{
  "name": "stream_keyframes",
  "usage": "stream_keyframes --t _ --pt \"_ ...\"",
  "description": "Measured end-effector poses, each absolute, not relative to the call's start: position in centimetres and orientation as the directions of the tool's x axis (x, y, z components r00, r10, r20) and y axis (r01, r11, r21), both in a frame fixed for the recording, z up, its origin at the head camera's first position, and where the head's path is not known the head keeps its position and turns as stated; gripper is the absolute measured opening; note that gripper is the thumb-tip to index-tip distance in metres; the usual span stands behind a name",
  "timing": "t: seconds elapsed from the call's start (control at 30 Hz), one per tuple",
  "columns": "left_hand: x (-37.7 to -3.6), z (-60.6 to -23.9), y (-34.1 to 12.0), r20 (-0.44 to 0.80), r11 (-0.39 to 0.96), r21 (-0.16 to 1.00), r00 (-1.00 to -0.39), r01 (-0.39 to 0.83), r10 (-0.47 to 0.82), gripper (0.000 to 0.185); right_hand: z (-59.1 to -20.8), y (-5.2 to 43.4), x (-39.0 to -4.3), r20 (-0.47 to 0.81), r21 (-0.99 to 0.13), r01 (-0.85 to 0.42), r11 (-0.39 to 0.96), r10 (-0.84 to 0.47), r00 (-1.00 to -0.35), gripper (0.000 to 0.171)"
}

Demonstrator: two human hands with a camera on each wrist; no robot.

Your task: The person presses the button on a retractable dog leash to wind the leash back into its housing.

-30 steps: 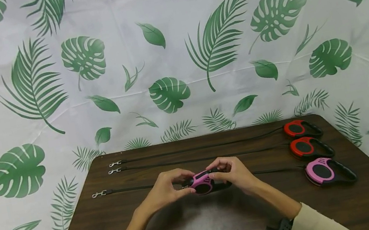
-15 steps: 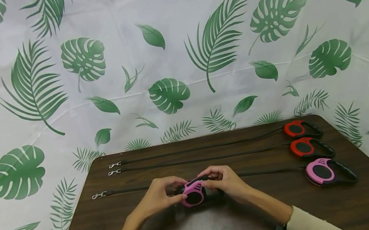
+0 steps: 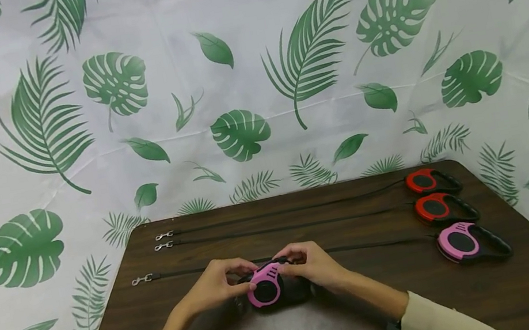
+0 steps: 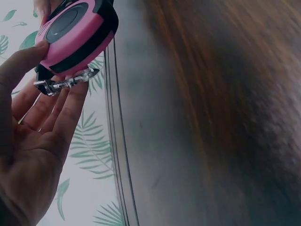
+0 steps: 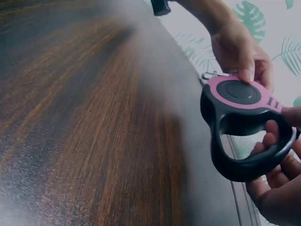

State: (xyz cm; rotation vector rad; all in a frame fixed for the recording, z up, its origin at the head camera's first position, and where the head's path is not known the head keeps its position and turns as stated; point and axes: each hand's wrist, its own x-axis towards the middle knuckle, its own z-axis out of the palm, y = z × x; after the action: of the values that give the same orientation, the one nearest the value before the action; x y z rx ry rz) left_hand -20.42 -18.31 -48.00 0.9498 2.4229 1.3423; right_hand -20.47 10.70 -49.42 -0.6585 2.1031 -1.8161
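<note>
Near the dark tabletop's [image 3: 352, 314] front edge, both hands, left hand [image 3: 213, 286] and right hand [image 3: 313, 266], pinched a pink leash reel [image 3: 265, 286], seemingly light, rigid, best gripped by its black handle.

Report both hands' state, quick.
Left hand: closed, fingertips pinching the pink leash at its clip end.
Right hand: closed, fingers curled through the same leash's black handle.
</note>
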Motion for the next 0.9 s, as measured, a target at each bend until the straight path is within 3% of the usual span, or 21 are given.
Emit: stream_keyframes --t 0.6,0.9 --pt "-20.1 -49.0 -19.8 0.042 0.382 0.823 -0.716 0.420 0.697 0.029 -50.6 9.3 -20.9 0.042 -0.866 -0.267 0.422 -0.471 -0.881 0.027" --pt "-20.1 -49.6 -20.0 -0.013 0.415 0.818 -0.709 0.398 0.705 0.037 -51.2 9.1 -21.2 0.070 -0.815 -0.326 0.478 -0.478 -0.876 0.025"
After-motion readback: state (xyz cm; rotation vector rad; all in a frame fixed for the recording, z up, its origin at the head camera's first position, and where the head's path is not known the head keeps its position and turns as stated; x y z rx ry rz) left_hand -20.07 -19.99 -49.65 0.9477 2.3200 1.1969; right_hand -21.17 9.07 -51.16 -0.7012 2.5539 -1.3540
